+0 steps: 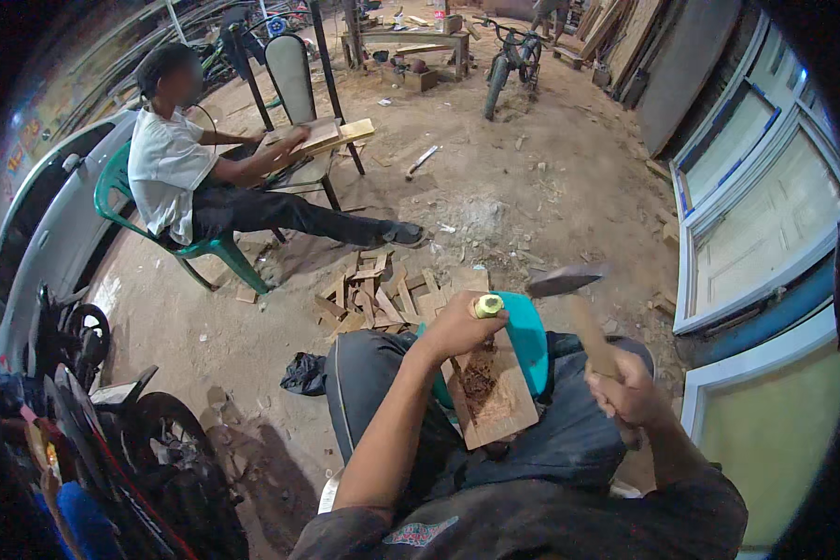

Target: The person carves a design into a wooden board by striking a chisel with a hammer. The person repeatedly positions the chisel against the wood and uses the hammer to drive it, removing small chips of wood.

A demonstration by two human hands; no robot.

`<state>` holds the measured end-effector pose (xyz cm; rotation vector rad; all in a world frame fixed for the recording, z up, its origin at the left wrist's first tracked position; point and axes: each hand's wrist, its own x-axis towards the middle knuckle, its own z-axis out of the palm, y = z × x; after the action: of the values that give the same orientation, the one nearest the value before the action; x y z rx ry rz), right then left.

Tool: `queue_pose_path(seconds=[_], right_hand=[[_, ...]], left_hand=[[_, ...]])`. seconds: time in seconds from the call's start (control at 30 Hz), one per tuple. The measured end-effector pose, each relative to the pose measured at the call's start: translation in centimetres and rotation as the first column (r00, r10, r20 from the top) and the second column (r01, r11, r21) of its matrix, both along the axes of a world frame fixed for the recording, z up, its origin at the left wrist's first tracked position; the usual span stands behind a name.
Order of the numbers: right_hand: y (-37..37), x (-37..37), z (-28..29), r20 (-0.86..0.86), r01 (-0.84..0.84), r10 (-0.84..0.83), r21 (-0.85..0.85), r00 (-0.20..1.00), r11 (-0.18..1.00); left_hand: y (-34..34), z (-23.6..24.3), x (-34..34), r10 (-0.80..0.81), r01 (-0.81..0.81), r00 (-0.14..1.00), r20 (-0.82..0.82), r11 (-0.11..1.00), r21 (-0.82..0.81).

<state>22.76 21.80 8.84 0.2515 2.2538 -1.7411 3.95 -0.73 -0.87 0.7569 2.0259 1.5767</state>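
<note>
My left hand (461, 329) is closed round a chisel (488, 305) with a yellow handle, its butt facing up. The blade is hidden below my fist. Under it lies a wooden board (518, 403) with dark, rough shavings (479, 381) along its cut middle. A teal plastic seat or stool (530, 343) shows beneath the board, between my knees. My right hand (627, 385) grips the wooden handle of a hammer (590, 329). Its dark metal head is raised to the right of the chisel, apart from it and slightly blurred.
Wood offcuts (373, 297) lie heaped beyond my knees, beside a black plastic bag (303, 373). At the left, a person (173, 159) sits on a green chair (112, 191), hands on wood. Motorbike parts (173, 448) stand near left; white-framed panels (765, 187) line the right.
</note>
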Motion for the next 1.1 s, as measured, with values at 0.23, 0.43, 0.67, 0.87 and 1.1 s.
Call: queue_pose_path(seconds=[0.23, 0.43, 0.67, 0.87, 1.1], right_hand=[[-2.3, -0.3, 1.2, -0.203, 0.134, -0.109, 0.11, 0.973, 0.985], [-1.4, -0.1, -0.3, -0.476, 0.104, -0.19, -0.201, 0.859, 0.974], [-2.2, -1.0, -0.7, -0.126, 0.021, 0.012, 0.259, 0.992, 0.966], [-2.5, -0.7, 1.2, -0.5, 0.164, -0.169, -0.055, 0.849, 0.985], [1.1, -1.4, -3.9, -0.389, 0.161, 0.118, 0.613, 0.914, 0.773]], left_hand=[[-0.8, -1.3, -0.4, -0.042, 0.047, 0.995, -0.087, 0.997, 0.054], [-0.4, -1.2, -0.3, -0.047, 0.048, 0.998, -0.044, 0.999, 0.015], [-0.5, -1.6, 0.2, 0.008, 0.013, 0.971, -0.239, 0.996, 0.084], [-0.6, -1.3, 0.0, -0.077, 0.092, 0.986, -0.146, 0.99, 0.103], [-0.9, 0.3, 0.4, -0.078, 0.094, 0.99, -0.12, 0.987, 0.134]])
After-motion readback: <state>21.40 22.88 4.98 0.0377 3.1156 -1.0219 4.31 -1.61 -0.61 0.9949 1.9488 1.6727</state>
